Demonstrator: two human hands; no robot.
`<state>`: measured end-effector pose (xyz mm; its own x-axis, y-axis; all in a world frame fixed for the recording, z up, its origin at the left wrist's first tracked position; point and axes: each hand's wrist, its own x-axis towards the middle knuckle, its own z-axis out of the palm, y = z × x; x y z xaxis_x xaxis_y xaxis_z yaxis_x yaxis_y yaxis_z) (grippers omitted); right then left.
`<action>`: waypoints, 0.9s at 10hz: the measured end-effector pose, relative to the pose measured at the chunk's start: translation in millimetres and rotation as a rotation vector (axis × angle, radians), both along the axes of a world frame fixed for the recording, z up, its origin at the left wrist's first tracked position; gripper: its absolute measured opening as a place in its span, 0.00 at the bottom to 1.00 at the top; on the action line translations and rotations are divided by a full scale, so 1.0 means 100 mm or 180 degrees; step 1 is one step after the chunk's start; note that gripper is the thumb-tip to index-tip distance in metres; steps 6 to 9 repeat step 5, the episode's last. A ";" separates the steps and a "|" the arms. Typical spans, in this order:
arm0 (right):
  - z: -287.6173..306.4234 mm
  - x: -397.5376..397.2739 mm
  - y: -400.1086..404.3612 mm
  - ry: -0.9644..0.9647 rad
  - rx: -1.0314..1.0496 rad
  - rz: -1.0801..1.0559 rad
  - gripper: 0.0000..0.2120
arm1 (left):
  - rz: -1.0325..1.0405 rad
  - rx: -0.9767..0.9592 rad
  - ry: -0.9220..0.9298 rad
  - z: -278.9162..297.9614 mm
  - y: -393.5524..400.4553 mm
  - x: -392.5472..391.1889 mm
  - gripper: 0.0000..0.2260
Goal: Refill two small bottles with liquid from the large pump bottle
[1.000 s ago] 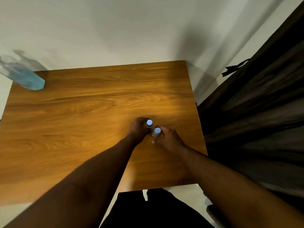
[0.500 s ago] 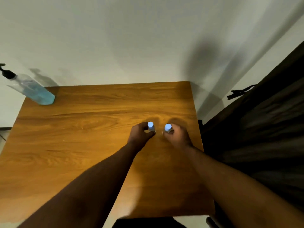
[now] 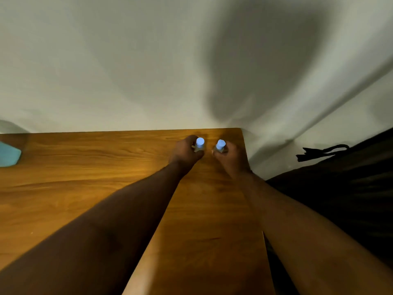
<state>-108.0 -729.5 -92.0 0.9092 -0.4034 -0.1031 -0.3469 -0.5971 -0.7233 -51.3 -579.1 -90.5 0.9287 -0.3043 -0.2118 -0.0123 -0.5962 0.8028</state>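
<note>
Near the far right corner of the wooden counter (image 3: pixel 89 177), the left hand (image 3: pixel 184 151) and the right hand (image 3: pixel 230 155) each keep a closed grip on a small bottle, the left small bottle (image 3: pixel 200 144) and the right small bottle (image 3: pixel 220 145) standing just beside each other, pale blue caps up. Well apart at the counter's far left edge, only the blue base of the large pump bottle (image 3: pixel 8 154) shows, cut by the frame. A pale wall (image 3: pixel 127 60) rises behind the counter, and dark fabric (image 3: pixel 340 177) crowds its right side.
</note>
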 end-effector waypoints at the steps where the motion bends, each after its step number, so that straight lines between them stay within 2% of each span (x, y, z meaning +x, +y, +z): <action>1: -0.16 0.10 -0.06 0.0172 0.0040 -0.0019 0.13 | -0.0083 0.0068 0.0069 -0.15 -0.01 0.11 0.18; 4: -0.32 0.11 -0.05 0.0293 0.0123 0.0012 0.14 | -0.0149 0.0147 -0.0026 -0.24 -0.04 0.14 0.17; 5: -0.25 0.04 0.01 0.0236 0.0324 -0.0134 0.18 | 0.0008 0.0122 0.0070 -0.24 -0.01 0.06 0.26; 9: -0.25 0.04 0.01 0.0236 0.0324 -0.0134 0.18 | 0.0008 0.0122 0.0070 -0.24 -0.01 0.06 0.26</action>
